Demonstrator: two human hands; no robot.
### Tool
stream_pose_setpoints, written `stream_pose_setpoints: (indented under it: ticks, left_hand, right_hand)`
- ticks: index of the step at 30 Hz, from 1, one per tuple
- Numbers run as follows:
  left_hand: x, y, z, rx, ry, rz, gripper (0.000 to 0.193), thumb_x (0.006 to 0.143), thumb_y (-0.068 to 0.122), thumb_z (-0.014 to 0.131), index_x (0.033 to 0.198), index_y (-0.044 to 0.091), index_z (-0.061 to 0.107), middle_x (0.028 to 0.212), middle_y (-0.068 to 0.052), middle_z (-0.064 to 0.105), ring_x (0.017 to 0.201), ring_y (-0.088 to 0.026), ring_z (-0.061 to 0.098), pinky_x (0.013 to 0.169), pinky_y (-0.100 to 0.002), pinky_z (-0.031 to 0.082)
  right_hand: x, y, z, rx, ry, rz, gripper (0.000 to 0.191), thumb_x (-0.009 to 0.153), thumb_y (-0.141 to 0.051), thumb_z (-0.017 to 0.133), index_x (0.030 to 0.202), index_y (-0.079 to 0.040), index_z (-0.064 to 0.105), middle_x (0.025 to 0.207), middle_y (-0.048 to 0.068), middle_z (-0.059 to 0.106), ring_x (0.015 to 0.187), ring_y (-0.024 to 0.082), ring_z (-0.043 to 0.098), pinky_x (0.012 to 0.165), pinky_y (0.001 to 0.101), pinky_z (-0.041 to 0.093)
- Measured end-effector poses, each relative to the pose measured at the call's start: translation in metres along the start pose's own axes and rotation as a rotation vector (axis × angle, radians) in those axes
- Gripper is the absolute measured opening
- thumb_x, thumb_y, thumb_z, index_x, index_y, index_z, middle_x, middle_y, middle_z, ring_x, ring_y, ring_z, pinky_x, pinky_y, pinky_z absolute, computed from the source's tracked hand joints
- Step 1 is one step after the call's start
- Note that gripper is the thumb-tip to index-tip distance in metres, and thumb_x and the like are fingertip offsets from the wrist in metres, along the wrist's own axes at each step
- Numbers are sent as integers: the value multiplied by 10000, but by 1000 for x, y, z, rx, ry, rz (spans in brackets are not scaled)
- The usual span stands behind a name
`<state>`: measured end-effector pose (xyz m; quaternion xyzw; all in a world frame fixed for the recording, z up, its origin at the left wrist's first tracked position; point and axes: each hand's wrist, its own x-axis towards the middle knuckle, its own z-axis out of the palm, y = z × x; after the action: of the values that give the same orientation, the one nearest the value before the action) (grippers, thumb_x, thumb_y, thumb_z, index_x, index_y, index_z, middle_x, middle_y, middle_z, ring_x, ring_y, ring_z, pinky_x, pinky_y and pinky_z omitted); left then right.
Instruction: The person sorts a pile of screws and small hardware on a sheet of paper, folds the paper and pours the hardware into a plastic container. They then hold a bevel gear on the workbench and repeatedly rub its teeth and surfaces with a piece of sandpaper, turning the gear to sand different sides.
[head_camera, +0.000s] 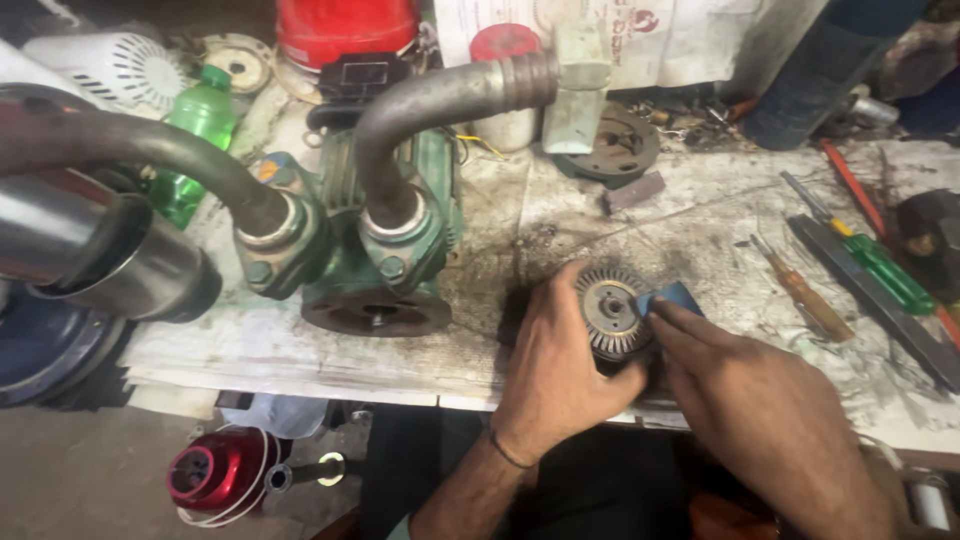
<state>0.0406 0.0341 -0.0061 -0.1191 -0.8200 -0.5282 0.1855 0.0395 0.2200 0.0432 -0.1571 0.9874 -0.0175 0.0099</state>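
Left hand grips round finned grey metal rotor w/ right hand pinching blue abrasive scrap at 3 o'clock (fins could nick fingertips if it slips).

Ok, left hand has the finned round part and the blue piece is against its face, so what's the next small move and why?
Probably rub the blue piece around the face of the finned round part. The right hand presses it against the rim only at one edge, while the left hand grips the part firmly on the bench.
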Motion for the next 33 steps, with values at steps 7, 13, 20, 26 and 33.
stream_pose_setpoints:
  ticks: [7, 13, 20, 26, 33]
  left_hand:
    - [2, -3, 1, 124, -14, 63, 1039, 717, 313, 898, 1488, -82, 325, 1364, -327, 545, 1295, -456, 540, 1116, -509, 430]
    - [1, -6, 2, 99, -27, 54, 975, 767, 302, 879, 1503, -50, 345, 1378, -295, 574, 1288, -448, 560, 1113, -502, 446]
    - [0, -5, 4, 112, -25, 44, 1002, 738, 274, 877, 1493, -78, 321, 1377, -313, 551, 1292, -459, 547, 1105, -503, 442]
    - [2, -9, 7, 131, -40, 57, 1051, 771, 311, 912, 1494, -103, 272, 1436, -356, 473, 1341, -458, 527, 1131, -494, 437]
    - [2, -9, 4, 38, -55, -54, 1031, 713, 251, 874, 1502, -79, 298, 1364, -306, 544, 1281, -418, 592, 1096, -462, 488]
  right_hand:
    - [-11, 15, -10, -14, 106, 57, 465, 907, -264, 630, 1364, -200, 687, 1373, -31, 712, 877, 261, 767, 745, 403, 617]
    - [-21, 29, -25, -72, 154, 113, 405, 930, -245, 627, 1318, -174, 718, 1300, 30, 736, 943, 275, 750, 775, 419, 602]
    - [-28, 31, -30, 6, 151, 92, 422, 918, -217, 625, 1321, -119, 703, 1295, 86, 729, 940, 313, 745, 795, 438, 590]
    - [-28, 22, -26, 41, 119, 66, 464, 881, -201, 640, 1337, -129, 684, 1312, 84, 725, 908, 309, 755, 769, 440, 594]
    - [-32, 21, -28, 87, 170, 11, 513, 838, -201, 661, 1344, -119, 680, 1267, 102, 736, 919, 329, 744, 765, 448, 588]
